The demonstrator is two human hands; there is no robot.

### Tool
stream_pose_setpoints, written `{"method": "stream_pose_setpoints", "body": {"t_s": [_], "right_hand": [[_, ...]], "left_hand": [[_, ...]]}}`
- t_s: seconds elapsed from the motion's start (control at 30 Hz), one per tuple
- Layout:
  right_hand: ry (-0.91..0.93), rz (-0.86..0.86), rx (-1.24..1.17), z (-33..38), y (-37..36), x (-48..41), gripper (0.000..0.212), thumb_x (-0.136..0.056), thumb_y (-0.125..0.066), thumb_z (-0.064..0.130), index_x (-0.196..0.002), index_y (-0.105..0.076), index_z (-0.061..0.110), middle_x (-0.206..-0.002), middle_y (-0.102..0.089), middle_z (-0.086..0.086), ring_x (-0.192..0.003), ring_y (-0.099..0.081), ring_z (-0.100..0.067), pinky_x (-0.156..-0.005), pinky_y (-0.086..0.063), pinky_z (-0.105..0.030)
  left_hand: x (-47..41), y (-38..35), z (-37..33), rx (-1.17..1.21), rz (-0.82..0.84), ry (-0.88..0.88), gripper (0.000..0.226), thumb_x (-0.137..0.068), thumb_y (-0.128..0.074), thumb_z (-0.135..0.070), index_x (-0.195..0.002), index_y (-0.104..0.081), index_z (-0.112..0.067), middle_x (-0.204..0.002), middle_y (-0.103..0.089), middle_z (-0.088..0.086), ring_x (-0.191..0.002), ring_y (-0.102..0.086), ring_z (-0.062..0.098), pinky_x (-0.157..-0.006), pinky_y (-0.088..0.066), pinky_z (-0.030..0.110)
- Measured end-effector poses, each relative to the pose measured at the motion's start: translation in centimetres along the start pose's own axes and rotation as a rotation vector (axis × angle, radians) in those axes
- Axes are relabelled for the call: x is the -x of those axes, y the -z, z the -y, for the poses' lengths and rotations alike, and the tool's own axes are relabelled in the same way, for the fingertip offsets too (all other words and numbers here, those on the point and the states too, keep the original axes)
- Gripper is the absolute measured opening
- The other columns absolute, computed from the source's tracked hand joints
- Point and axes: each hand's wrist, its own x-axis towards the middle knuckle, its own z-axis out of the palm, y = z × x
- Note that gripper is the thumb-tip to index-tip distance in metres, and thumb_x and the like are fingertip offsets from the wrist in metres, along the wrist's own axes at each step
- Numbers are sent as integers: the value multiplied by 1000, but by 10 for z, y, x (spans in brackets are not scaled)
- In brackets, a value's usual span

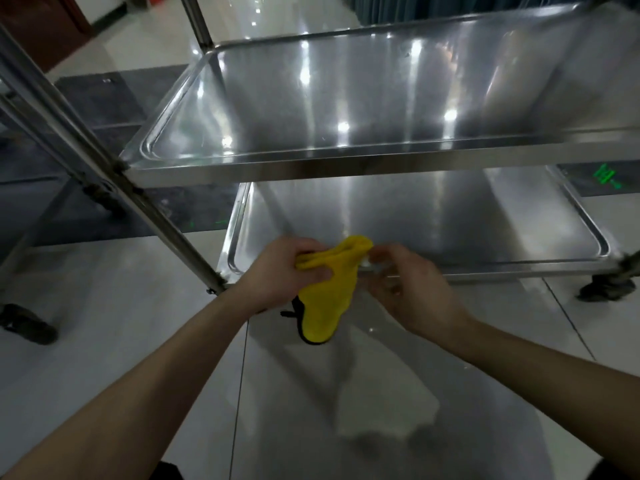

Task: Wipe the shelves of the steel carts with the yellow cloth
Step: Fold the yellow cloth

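We seem to be in a service room of some institution. We see a stainless steel cart (346, 168) with deep tray shelves on black castors (606, 289), and another cart's castor (29, 323) near it. Glossy pale floor tiles (104, 341) mirror ceiling lights. There is a dark floor mat (114, 105), a brown wooden door (41, 26) and blue-grey curtains (398, 5).

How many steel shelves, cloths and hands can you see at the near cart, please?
Steel shelves: 2 (upper shelf, lower shelf)
Cloths: 1 (yellow cloth)
Hands: 2 (left hand, right hand)
Total: 5
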Motion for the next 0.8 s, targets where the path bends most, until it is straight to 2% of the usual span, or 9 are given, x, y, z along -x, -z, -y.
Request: {"method": "stream_pose_setpoints", "body": {"t_s": [0.1, 0.17, 0.23, 0.33, 0.4, 0.57, 0.67, 0.73, 0.8], "right_hand": [[-161, 11, 38, -7, -8, -14, 67, -82, -90, 32, -139, -55, 21, -123, -66, 8, -79, -71, -10, -80, -53, -28], [-125, 51, 21, -9, -18, -20, 65, -81, -91, 34, -137, -59, 23, -118, -66, 11, -78, -70, -8, -71, -47, -16], [-68, 93, -62, -4, -27, -23, 53, -81, -91, 33, -127, -66, 24, -105, -66, 17, -77, -69, -2, -66, -47, -9], [-23, 101, -129, 8, -38, -29, 26, -84, -88, 27, -102, -70, 21, -92, -70, 5, -76, -70, -15, -75, -58, -40], [-8, 105, -95, 14, -39, -31, 20, -86, -87, 28, -92, -68, 22, -89, -69, 3, -77, -68, -16, -73, -56, -41], [15, 201, -81, 57, -17, -13, 20, -85, -87, 16, -98, -73, 13, -92, -65, 0, -80, -62, -21, -72, -52, -40], [0, 274, -76, 106, 15, -4, 22, -84, -87, 14, -102, -75, 16, -96, -66, 0, -85, -63, -21, -75, -50, -37], [-34, 301, -79, 145, 47, -4, 24, -86, -86, 20, -107, -76, 18, -99, -64, -1, -90, -63, -21, -79, -51, -37], [-59, 297, -109, 189, 80, -5, 24, -86, -86, 24, -107, -76, 16, -97, -63, -3, -91, -63, -22, -81, -51, -39]], "left_hand": [[9, 14, 4, -177, 13, -116, 25, -95, -83, -22, -120, -79, -18, -100, -76, -6, -89, -69, 6, -81, -53, 18], [15, 24, 8, -182, 6, -140, 26, -96, -82, -23, -122, -79, -22, -95, -71, -22, -87, -66, -10, -76, -45, 4], [21, 34, 14, -195, 15, -154, 25, -96, -81, -26, -121, -80, -23, -95, -73, -23, -90, -67, -10, -76, -48, 8], [32, 49, 23, -253, 50, -148, 29, -96, -79, -32, -123, -79, -24, -110, -78, -6, -99, -70, 7, -86, -58, 25], [36, 57, 31, -363, 41, -134, 32, -97, -77, -35, -127, -77, -23, -116, -77, -1, -103, -70, 16, -88, -59, 32], [73, 80, 30, -324, 107, 169, 59, -82, -94, -32, -135, -69, -29, -113, -70, -7, -98, -67, 14, -81, -52, 25], [107, 95, 1, -296, 176, 230, 42, -81, -90, -18, -119, -72, -21, -106, -70, -5, -94, -66, 18, -76, -53, 29], [130, 122, -28, -190, 97, 298, 28, -80, -87, -16, -98, -68, -25, -92, -68, -6, -87, -66, 20, -74, -54, 33], [152, 161, -63, -28, -84, 349, 27, -79, -85, -19, -95, -67, -29, -90, -70, -6, -89, -69, 16, -79, -56, 31]]}}
